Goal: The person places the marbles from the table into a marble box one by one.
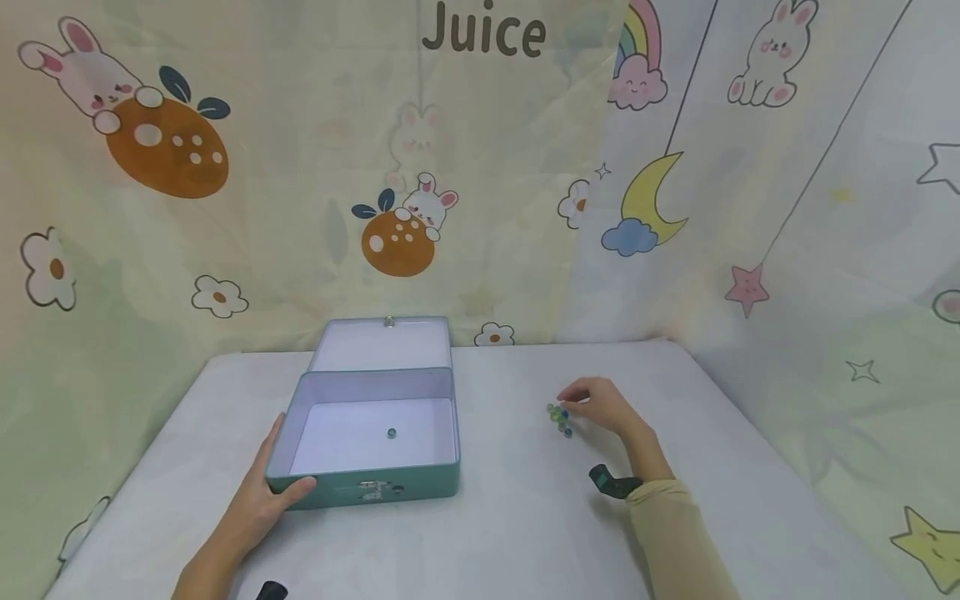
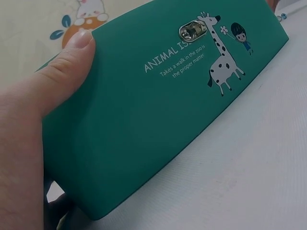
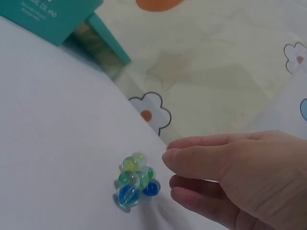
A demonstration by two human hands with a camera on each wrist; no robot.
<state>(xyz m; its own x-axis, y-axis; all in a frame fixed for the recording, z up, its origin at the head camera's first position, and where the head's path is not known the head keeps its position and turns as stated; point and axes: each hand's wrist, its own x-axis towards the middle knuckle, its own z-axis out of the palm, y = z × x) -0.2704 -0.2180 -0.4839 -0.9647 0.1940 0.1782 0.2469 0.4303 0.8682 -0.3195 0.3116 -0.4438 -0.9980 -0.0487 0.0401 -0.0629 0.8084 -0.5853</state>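
Observation:
A green tin box [image 1: 375, 486] stands on the table with its lid [image 1: 382, 343] tipped back. One marble [image 1: 392, 433] lies on its white floor. My left hand [image 1: 258, 500] grips the front left corner, thumb across the printed front and the other fingers along the left side, partly hidden. To the right of the box, several glass marbles [image 3: 132, 179], blue, green and yellowish, sit in a cluster on the white surface. Right beside them is my right hand [image 1: 600, 404], fingers extended and slightly apart, holding nothing visible. In the right wrist view a small gap separates the fingertips from the marbles.
White cloth covers the table [image 1: 517, 533]. A printed curtain [image 1: 510, 208] with rabbits and flowers hangs behind the table's back edge and along the sides. A dark wrist strap [image 1: 615, 483] sits on my right forearm.

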